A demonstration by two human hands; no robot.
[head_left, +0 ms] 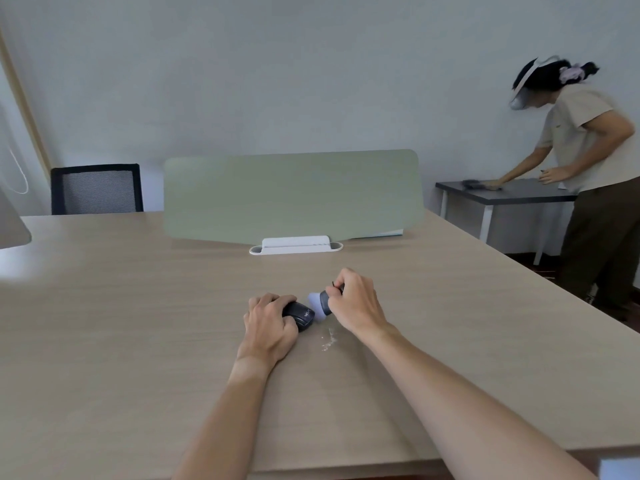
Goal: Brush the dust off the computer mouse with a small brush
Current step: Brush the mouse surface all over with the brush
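The fingers (277,301) of the left hand (268,325) curl over the top and far side of the computer mouse (300,315), holding it down on the desk (121,323); the dark mouse sits near the middle of the desk, its right end poking out from under the hand, with faint lettering on it. Just right of it, the right hand (356,303) has its fingers (341,284) curled tight round the dark handle of the small brush (320,304), thumb and fingers pinching it. The brush points left, its pale bristle head touching the right end of the mouse. On the desk just near and right of the mouse lies a small patch of whitish dust (329,339), between the two wrists. Both bare forearms reach in from the near edge of the desk. Further off, a pale green divider panel (294,195) stands upright in a white base (296,245) across the far part of the desk. Behind it on the left stands a black mesh chair (97,190). At far right, another person (588,168) leans over a dark side table (512,194), one hand on a dark thing there
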